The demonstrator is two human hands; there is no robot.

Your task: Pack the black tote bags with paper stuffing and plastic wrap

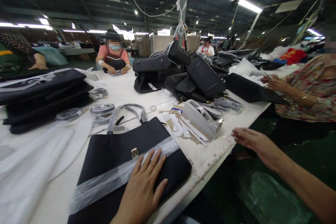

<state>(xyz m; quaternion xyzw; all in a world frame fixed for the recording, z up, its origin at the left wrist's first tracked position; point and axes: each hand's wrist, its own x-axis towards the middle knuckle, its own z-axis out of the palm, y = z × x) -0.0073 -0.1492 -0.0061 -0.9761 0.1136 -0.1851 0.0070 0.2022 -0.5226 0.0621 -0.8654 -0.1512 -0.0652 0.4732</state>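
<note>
A black handbag point(105, 157) lies flat near the table's front edge, its wrapped handle pointing away and a gold clasp point(134, 152) on its front. Across the bag runs a band of clear plastic film point(102, 182). My left hand point(145, 185) rests on the film and the bag, palm down with fingers spread. Off the table's edge, to the right, my right hand point(249, 140) is raised in the air, fingertips close together; whether anything small is between them is too small to tell. A grey tape dispenser point(201, 119) stands beyond the bag, beside paper strips point(181, 127).
Stacked black bags point(44, 94) are at the left, with white sheeting point(34, 168) in front. More black bags point(204, 77) are heaped at the back around a pole. Coiled straps point(102, 109) lie behind the handle. Co-workers sit across and at the right.
</note>
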